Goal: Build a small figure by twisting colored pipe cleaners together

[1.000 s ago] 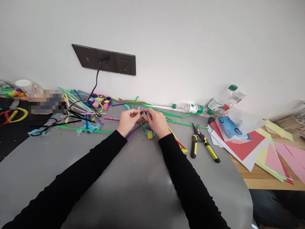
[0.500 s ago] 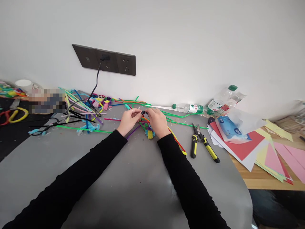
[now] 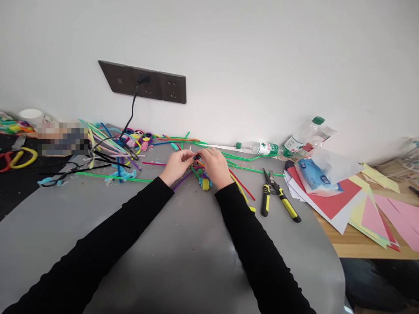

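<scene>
My left hand (image 3: 177,165) and my right hand (image 3: 216,165) meet above the table, fingertips pinched together. Between them is a small dark piece (image 3: 197,157), seemingly a bent black pipe cleaner; fingers cover most of it. Just below the right hand lies a yellow, blue and purple pipe-cleaner figure (image 3: 205,183). Green, orange and purple stems spread out under both hands. To the right of my right wrist lie a red pipe cleaner (image 3: 242,185) and a yellow one (image 3: 241,192).
Yellow-black pliers (image 3: 277,194) lie open at the right, near a tissue pack (image 3: 317,176) on coloured paper (image 3: 340,203). Water bottles (image 3: 258,148) are along the wall. Pipe cleaners (image 3: 104,139) and a black cable (image 3: 132,109) occupy the left, with scissors (image 3: 24,158) beyond.
My fingertips have drawn closer together around the dark piece, the right fingers curling over it. The red and yellow pipe cleaners by my right wrist have shifted slightly and lie farther apart.
</scene>
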{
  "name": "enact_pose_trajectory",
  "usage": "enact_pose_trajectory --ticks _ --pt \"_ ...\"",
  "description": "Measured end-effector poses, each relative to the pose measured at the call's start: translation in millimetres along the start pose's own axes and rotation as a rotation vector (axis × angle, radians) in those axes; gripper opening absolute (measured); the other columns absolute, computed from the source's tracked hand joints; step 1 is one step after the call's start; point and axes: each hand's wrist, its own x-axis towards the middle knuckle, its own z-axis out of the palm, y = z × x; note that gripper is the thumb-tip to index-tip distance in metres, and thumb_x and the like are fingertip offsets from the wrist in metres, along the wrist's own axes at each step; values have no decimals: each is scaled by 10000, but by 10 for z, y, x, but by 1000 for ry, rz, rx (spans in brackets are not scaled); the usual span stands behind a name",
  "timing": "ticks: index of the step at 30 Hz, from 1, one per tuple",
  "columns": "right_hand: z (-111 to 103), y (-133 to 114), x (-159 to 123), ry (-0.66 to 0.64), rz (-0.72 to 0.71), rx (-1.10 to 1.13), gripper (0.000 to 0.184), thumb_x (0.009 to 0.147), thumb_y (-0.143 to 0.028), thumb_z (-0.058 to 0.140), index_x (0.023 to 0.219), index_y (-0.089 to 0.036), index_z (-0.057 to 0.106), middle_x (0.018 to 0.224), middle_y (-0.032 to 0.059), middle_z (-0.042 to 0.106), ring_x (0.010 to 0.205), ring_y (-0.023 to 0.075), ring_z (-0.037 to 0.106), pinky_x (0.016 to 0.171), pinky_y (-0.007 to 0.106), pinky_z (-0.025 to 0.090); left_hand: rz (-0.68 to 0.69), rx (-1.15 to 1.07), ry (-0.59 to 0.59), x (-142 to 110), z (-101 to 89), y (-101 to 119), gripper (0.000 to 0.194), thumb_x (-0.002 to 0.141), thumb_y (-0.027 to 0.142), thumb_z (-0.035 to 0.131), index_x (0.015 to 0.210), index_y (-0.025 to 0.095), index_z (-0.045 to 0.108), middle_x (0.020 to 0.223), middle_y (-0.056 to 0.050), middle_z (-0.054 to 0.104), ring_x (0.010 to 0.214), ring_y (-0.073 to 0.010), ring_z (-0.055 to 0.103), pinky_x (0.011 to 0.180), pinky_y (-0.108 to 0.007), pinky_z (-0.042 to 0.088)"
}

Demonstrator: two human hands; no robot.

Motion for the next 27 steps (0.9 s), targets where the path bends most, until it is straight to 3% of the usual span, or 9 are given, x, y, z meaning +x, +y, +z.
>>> enact_pose_trajectory --ticks 9,17,27 --pt "-23 -12 2 39 5 -1 292 1100 -239 414 1083 -204 704 967 81 734 933 242 607 813 337 403 -106 -197 72 -21 31 28 612 513 654 932 821 159 746 773 -66 722 698 -177 618 597 -273 446" --pt "-34 -15 -7 67 25 23 300 1099 -236 409 1099 -209 709 1005 85 740 959 243 616 821 336 410 -144 -333 57 -41 38 76 549 508 562 969 817 161 756 790 -63 736 744 -184 657 656 -279 494" --pt "-57 -24 -12 50 42 40 311 1098 -229 400 1132 -209 708 1024 89 741 969 243 622 829 333 411 -170 -343 54 -53 41 119 521 506 520 977 820 166 758 788 -61 742 744 -186 669 659 -284 506"
